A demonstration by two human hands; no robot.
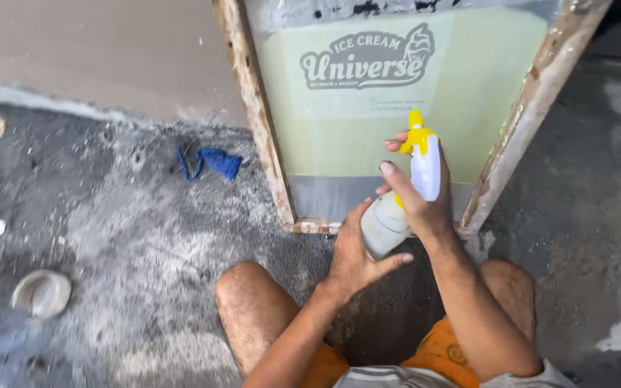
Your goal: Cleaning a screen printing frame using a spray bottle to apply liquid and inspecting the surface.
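Bare knees (253, 302) are seen lowest. A white spray bottle (404, 194) with yellow nozzle is gripped by the right hand (422, 205) and cupped underneath by the left hand (353, 255), before a wooden-framed screen (397, 136). Blue cloth (213, 162) lies on the floor (123, 237).

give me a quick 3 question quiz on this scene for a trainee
1. True or false: the spray bottle stands on the floor, untouched.
2. Which hand grips the yellow trigger head? A) left hand B) right hand C) neither
3. What lies on the grey floor left of the wooden-framed screen?

Key:
1. False: both hands hold it in front of the screen.
2. B: the right hand wraps the neck by the trigger, while the left hand cups the bottle's base.
3. A crumpled blue cloth; further left, a pale round lid-like thing.
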